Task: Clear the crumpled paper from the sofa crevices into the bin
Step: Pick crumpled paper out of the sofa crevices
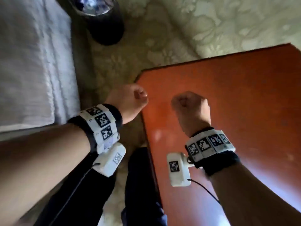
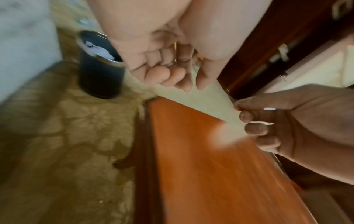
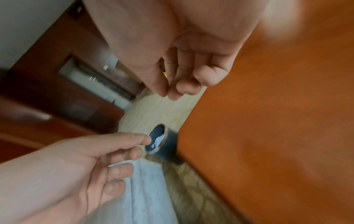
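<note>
A dark round bin [image 1: 101,22] stands on the carpet at the top of the head view, beside the sofa [image 1: 29,62]. White crumpled paper [image 2: 101,52] lies inside the bin [image 2: 99,75]. My left hand [image 1: 133,101] hovers at the table's near left corner, fingers loosely curled and holding nothing. My right hand [image 1: 190,108] hangs over the table, also loosely curled and empty. The right wrist view shows the left hand [image 3: 95,159] with relaxed fingers in front of the bin [image 3: 159,141]. No paper shows on the sofa from here.
An orange-brown wooden table [image 1: 228,95] fills the right side. The sofa's pale cover runs down the left. Patterned carpet [image 1: 179,26] lies between them. My legs in dark trousers [image 1: 141,185] stand by the table edge. A dark wooden cabinet [image 2: 277,37] stands beyond.
</note>
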The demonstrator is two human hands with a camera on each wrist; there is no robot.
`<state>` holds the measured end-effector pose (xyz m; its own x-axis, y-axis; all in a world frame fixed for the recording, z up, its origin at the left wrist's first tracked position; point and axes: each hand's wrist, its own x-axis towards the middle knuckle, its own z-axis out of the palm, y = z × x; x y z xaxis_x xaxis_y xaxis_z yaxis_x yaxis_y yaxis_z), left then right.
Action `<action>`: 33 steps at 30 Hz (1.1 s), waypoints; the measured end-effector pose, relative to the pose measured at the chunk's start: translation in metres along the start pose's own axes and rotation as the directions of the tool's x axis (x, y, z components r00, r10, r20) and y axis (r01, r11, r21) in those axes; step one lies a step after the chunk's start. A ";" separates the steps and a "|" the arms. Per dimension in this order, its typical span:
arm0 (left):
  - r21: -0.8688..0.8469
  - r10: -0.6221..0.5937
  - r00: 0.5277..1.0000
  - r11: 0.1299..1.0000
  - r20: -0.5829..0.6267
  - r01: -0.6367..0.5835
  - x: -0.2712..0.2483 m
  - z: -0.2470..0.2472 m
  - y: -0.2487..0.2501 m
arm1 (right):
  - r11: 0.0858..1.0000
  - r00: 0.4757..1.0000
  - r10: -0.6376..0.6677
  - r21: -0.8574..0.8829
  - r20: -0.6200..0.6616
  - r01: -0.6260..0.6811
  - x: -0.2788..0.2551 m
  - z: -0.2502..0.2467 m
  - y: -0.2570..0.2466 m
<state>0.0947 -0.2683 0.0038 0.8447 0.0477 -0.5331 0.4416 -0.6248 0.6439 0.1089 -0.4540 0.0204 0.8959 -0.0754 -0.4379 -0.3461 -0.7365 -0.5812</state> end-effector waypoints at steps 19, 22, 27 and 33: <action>-0.686 -0.826 0.485 0.530 -0.286 0.499 -0.246 -0.221 -0.401 | 0.574 0.441 -0.428 -0.139 0.789 0.807 -0.157 0.386 -0.342; -0.799 -0.904 0.341 0.398 -0.258 0.450 -0.289 -0.217 -0.435 | 0.522 0.322 -0.414 -0.068 0.851 0.850 -0.194 0.444 -0.361; -0.931 -0.989 0.098 0.138 -0.111 0.338 -0.351 -0.168 -0.460 | 0.384 0.098 -0.280 0.018 0.955 0.923 -0.254 0.512 -0.358; -0.974 -0.987 -0.130 -0.123 0.099 0.190 -0.393 -0.117 -0.461 | 0.228 -0.091 -0.169 0.128 0.981 0.965 -0.305 0.560 -0.342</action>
<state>-0.4053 0.0925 -0.0192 -0.5751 0.5331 -0.6206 0.4011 0.8448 0.3541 -0.2022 0.1971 -0.0310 -0.2963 0.7910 -0.5353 0.7498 -0.1546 -0.6434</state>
